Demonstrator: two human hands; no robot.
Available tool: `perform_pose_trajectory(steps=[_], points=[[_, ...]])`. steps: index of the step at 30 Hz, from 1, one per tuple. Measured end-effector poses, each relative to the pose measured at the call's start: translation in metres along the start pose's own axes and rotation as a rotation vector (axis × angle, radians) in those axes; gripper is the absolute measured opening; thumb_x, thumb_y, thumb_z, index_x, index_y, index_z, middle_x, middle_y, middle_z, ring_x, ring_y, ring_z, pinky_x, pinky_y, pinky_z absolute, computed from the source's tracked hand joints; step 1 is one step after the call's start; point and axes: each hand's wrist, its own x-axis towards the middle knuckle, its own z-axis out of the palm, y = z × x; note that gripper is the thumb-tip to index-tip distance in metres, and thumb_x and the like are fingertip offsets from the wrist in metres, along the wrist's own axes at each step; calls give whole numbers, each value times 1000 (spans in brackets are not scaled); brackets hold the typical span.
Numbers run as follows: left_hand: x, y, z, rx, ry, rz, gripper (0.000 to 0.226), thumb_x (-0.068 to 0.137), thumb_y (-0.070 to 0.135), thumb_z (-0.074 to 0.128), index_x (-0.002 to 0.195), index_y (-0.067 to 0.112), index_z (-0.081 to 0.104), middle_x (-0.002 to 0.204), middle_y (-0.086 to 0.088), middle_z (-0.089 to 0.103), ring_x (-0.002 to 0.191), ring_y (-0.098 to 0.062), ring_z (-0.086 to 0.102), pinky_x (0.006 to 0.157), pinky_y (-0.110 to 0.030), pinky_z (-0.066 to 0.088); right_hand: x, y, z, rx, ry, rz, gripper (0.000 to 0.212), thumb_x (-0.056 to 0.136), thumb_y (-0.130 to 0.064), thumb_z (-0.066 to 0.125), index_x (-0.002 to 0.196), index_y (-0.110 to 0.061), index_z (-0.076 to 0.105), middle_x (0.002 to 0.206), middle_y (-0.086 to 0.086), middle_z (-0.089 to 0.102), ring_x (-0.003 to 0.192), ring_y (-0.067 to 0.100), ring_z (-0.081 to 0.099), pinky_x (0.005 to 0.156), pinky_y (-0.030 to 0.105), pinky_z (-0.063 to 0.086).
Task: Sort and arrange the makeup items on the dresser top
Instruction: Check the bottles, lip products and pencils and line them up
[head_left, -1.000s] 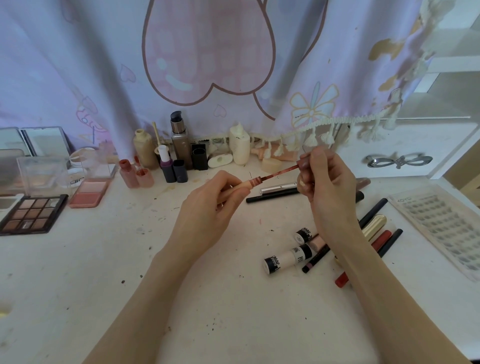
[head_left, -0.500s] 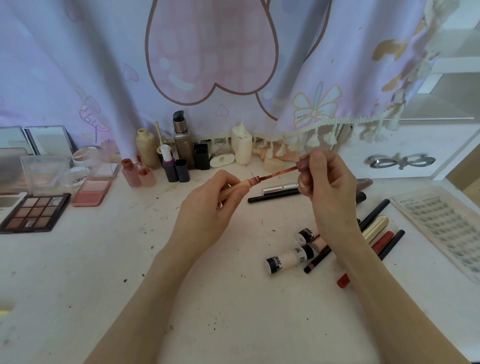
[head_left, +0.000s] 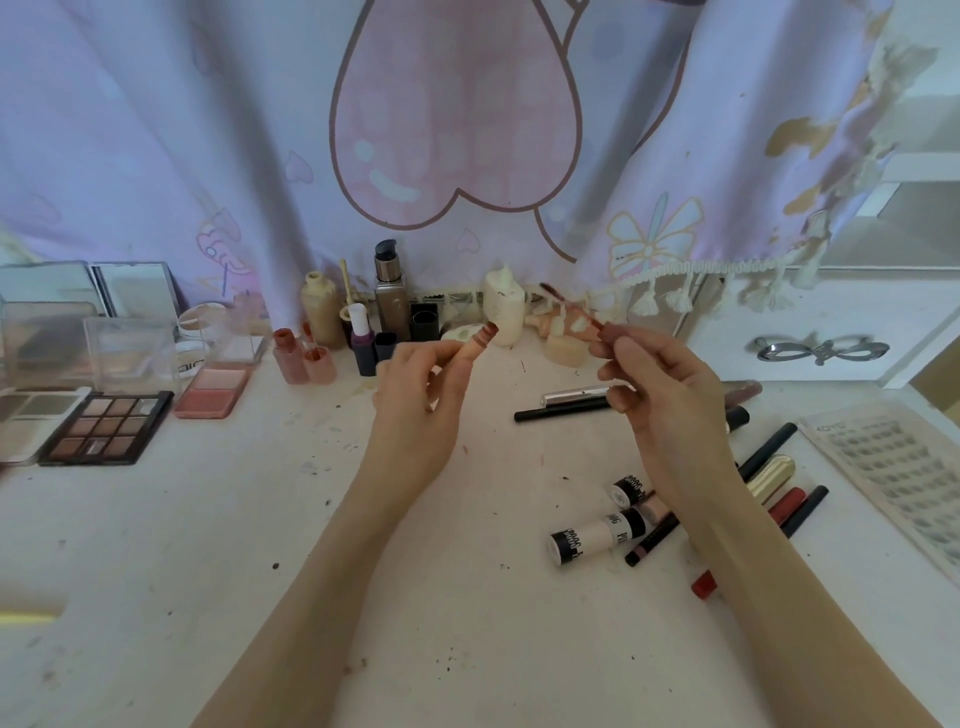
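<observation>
Holding things up over the middle of the white paint-flecked surface (head_left: 208, 545), both hands are seen w/ a lip gloss taken apart. A peach-coloured lip gloss tube w/ a ribbed reddish neck (head_left: 477, 344) is pinched in the left hand (head_left: 415, 410), fingers curled round its lower part, open neck tilted up and to the right. A dusty-pink cap w/ a thin applicator wand (head_left: 605, 332) is gripped by the right hand (head_left: 665, 400); the wand is angled up-left toward the back bottles, its tip blurred against them. Tube and wand are kept apart, w/ a clear gap between.

On the right, just under the right forearm, a loose pile is laid out: two cream tubes w/ black printed caps (head_left: 597, 535), a gold metal lipstick case (head_left: 771, 475), a red pencil (head_left: 748, 540), black pencils (head_left: 766, 452). A silver tube and a black liner pencil (head_left: 563, 413) are laid side by side behind the hands. At far right a clear tray of false lash clusters (head_left: 904, 478) is placed.

Along the back, under a lilac curtain w/ a pink heart print (head_left: 457, 119), bottles are stood upright: a beige foundation bottle (head_left: 319, 312), a bronze pump bottle (head_left: 390, 296), a white bottle (head_left: 504, 309). At left, a brown eyeshadow palette in a black case (head_left: 106, 428) and a pink blush compact (head_left: 213, 392) are lying open, near each other.
</observation>
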Motion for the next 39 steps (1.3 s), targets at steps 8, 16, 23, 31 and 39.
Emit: perform_pose_trajectory(steps=[8, 16, 23, 31, 39], points=[[5, -6, -14, -58, 178, -97, 6, 90, 20, 57, 89, 20, 63, 77, 5, 63, 73, 6, 53, 67, -2, 37, 11, 4, 12, -174, -119, 119, 22, 92, 0, 51, 99, -14, 65, 87, 0, 73, 78, 9, 64, 65, 17, 45], [8, -11, -22, 108, 265, -78, 17, 90, 15, 56, 88, 3, 67, 75, 2, 59, 64, -4, 50, 65, -2, 34, 23, 9, 39, -471, -248, 189, 10, 99, -21, 41, 97, -20, 51, 89, -8, 73, 83, 9, 61, 67, 21, 36], [17, -14, -11, 94, 227, -110, 15, 90, 18, 56, 88, 12, 69, 80, 7, 66, 75, -8, 59, 66, -14, 43, 38, 20, 64, -675, -317, 67, 9, 89, -14, 56, 86, -19, 62, 78, -6, 63, 71, 2, 52, 67, 18, 37], [28, -18, -6, 136, 245, -142, 15, 90, 23, 56, 97, 22, 69, 86, 5, 69, 82, -15, 62, 74, -36, 51, 54, 46, 82, -797, -365, -34, 12, 87, -8, 58, 90, -20, 62, 82, -2, 66, 79, 8, 58, 62, 5, 43], [29, -20, -5, 114, 243, -120, 16, 90, 22, 57, 100, 20, 70, 86, 5, 69, 81, -13, 61, 72, -31, 50, 57, 56, 88, -880, -345, -87, 15, 87, -9, 57, 98, -14, 66, 88, -1, 66, 84, 11, 58, 73, 17, 44]])
